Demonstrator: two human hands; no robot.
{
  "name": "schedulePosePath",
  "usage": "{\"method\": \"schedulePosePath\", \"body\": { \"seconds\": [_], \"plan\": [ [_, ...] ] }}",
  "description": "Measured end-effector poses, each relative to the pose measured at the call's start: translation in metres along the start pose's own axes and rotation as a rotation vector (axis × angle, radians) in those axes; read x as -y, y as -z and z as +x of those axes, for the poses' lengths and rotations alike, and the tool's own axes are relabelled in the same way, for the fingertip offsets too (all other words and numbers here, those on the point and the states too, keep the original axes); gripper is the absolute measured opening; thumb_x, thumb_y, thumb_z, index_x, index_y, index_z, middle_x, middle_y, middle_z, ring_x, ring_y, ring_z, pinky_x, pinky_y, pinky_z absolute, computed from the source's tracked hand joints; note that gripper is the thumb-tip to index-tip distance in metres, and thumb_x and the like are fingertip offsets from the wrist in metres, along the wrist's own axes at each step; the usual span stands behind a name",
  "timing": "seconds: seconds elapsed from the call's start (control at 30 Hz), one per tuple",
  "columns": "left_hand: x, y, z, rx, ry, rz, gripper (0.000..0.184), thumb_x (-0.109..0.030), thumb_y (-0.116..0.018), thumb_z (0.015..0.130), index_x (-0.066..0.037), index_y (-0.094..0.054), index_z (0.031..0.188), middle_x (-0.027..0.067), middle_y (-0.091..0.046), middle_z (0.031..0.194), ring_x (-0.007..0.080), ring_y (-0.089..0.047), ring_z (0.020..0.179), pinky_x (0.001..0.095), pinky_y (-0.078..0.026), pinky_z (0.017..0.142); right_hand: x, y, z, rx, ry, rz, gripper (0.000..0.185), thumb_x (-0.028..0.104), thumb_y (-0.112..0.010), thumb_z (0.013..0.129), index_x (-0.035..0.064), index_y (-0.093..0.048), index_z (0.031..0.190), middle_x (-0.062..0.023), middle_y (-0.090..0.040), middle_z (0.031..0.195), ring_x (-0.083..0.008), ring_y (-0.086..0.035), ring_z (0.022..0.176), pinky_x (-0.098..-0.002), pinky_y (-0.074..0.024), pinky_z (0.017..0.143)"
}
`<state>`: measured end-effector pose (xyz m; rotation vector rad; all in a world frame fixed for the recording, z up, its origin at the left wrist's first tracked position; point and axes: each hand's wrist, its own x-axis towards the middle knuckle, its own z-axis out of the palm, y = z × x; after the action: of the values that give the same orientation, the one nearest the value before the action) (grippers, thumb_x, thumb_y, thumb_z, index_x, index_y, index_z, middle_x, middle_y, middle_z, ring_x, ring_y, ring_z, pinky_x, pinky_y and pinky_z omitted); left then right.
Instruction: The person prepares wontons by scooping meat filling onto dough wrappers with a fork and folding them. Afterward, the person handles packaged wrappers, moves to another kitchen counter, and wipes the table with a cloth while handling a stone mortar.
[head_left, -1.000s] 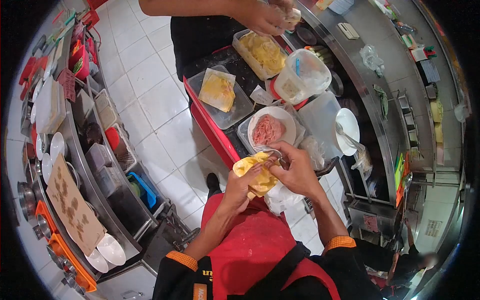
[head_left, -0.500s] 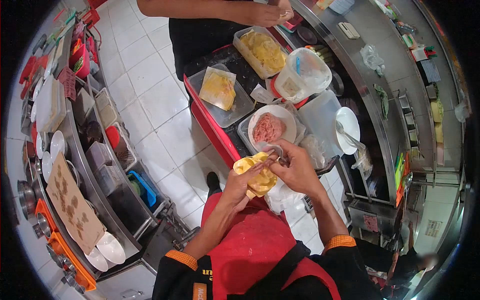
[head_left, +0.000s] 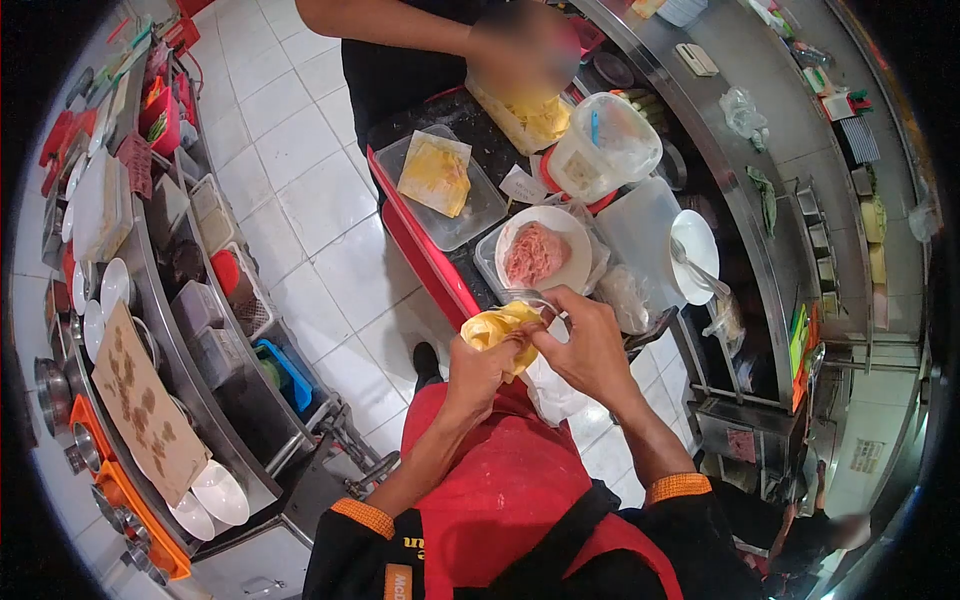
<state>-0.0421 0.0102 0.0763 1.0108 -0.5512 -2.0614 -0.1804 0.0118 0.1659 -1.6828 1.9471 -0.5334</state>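
My left hand (head_left: 478, 375) is closed around a bunch of thin yellow dumpling wrappers (head_left: 492, 328), cupped in soft folds above the red apron. The fingers of my right hand (head_left: 585, 345) pinch the right edge of these wrappers. A small greyish curved implement (head_left: 532, 298) shows by the right fingertips; its shape and how it is held are unclear. Just beyond both hands, a white bowl (head_left: 574, 258) holds pink minced meat (head_left: 537, 254). Farther left, a stack of flat yellow wrappers (head_left: 435, 172) lies in a clear plastic tray (head_left: 483, 212).
A co-worker's forearm (head_left: 400, 25) reaches over a container of yellow wrappers (head_left: 540, 122); that hand is blurred. A white tub (head_left: 608, 150) and a white plate with a spoon (head_left: 693, 235) stand to the right. On the left, a steel counter (head_left: 240, 420) carries bowls and cardboard.
The wrappers in my left hand have turned and bunched into a narrower shape, my right fingers still at their edge. The co-worker's hand has moved down and left over the wrapper container.
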Motion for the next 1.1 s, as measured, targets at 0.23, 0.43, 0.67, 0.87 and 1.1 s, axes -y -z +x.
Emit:
{"method": "schedulePosePath", "body": {
  "seconds": [0.23, 0.43, 0.67, 0.87, 1.1],
  "plan": [
    [-0.004, -0.003, -0.002, 0.073, 0.153, -0.3, 0.028, -0.012, -0.064, 0.089, 0.003, -0.057, 0.111, 0.008, -0.065, 0.101, 0.0149, -0.065, 0.086, 0.0274, -0.055, 0.072, -0.009, -0.005, 0.001, 0.105, -0.121, 0.437, 0.024, 0.013, -0.069, 0.078, 0.001, -0.065, 0.098, -0.0048, -0.066, 0.078, -0.0097, -0.059, 0.066, -0.0265, -0.0454, 0.059],
    [-0.002, 0.004, 0.0, 0.163, 0.213, -0.334, 0.034, -0.008, -0.067, 0.085, 0.003, -0.055, 0.115, 0.0092, -0.064, 0.105, 0.0175, -0.065, 0.092, 0.03, -0.055, 0.079, -0.007, 0.008, 0.003, 0.133, -0.152, 0.353, 0.026, 0.011, -0.068, 0.078, 0.0015, -0.065, 0.102, -0.004, -0.066, 0.077, -0.008, -0.055, 0.063, -0.0256, -0.0429, 0.056],
    [-0.001, 0.005, -0.001, 0.198, 0.23, -0.343, 0.037, 0.0, -0.068, 0.08, 0.003, -0.055, 0.115, 0.0098, -0.064, 0.104, 0.0191, -0.065, 0.093, 0.0319, -0.055, 0.081, -0.002, 0.014, 0.007, 0.065, -0.079, 0.135, 0.027, 0.009, -0.068, 0.075, 0.0044, -0.064, 0.101, -0.012, -0.065, 0.078, -0.0227, -0.059, 0.064, -0.0323, -0.0462, 0.062],
    [0.0, 0.004, -0.002, 0.161, 0.17, -0.202, 0.035, 0.0, -0.068, 0.08, 0.002, -0.057, 0.113, 0.0074, -0.064, 0.101, 0.0153, -0.064, 0.088, 0.0277, -0.054, 0.073, -0.009, 0.012, 0.004, 0.018, 0.235, -0.039, 0.028, 0.012, -0.068, 0.074, 0.0037, -0.063, 0.1, -0.0145, -0.063, 0.083, -0.0364, -0.061, 0.082, -0.0418, -0.0477, 0.071],
    [-0.001, 0.004, -0.003, 0.193, 0.173, -0.069, 0.034, -0.002, -0.069, 0.08, 0.002, -0.058, 0.112, 0.0065, -0.064, 0.099, 0.0128, -0.063, 0.082, 0.0252, -0.052, 0.068, -0.011, 0.013, 0.005, 0.189, 0.097, -0.039, 0.026, 0.01, -0.066, 0.075, 0.0038, -0.06, 0.1, -0.0134, -0.063, 0.087, -0.0361, -0.063, 0.081, -0.0428, -0.0487, 0.072]
  ]
}}
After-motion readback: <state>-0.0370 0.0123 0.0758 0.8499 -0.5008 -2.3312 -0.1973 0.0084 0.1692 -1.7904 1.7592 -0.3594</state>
